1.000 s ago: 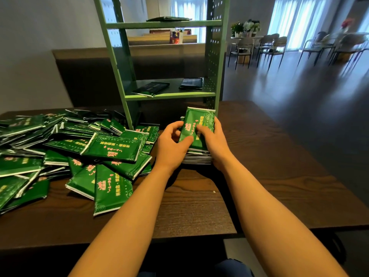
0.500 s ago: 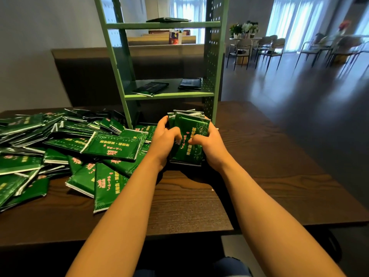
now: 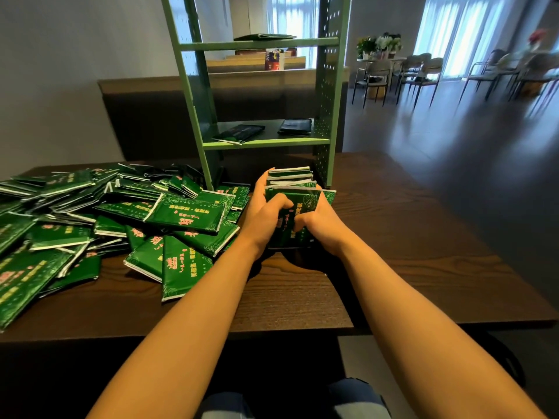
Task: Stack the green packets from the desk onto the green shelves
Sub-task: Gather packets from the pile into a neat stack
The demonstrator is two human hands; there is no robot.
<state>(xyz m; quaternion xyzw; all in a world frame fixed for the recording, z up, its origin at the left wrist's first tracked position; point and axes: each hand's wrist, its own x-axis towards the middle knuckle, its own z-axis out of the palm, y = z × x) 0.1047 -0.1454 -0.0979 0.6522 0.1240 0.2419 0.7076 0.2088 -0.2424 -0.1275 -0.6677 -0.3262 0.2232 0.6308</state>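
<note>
We have both bare hands on one bundle of flat green foil packets [image 3: 298, 204] printed with pink characters and pale scrollwork, held on edge on the dark wood-grain desk [image 3: 408, 237] just in front of the foot of the green metal shelf unit [image 3: 328, 95]. Our left hand [image 3: 266, 216] clasps the bundle's left side with the thumb hooked over its near face; our right hand [image 3: 320, 222] grips the right side the same way. White sealed edges show along the top of the bundle, but we cannot count its packets reliably.

To the left sprawls a loose heap of the same green packets [image 3: 99, 219], dozens of them overlapping at all angles, too tangled to count, with the heap cut off at the left edge.

We see two shelf boards. The lower shelf [image 3: 266, 143] carries two dark flat items: one packet [image 3: 239, 133] at the left overhanging the front lip, and a small pile [image 3: 295, 126] at the right whose print is too dim to read. The upper shelf [image 3: 258, 43] carries one flat dark packet [image 3: 265, 36]. The unit's top is cut off.

Far right, several chairs [image 3: 420, 71] stand near bright curtained windows, blurred.
</note>
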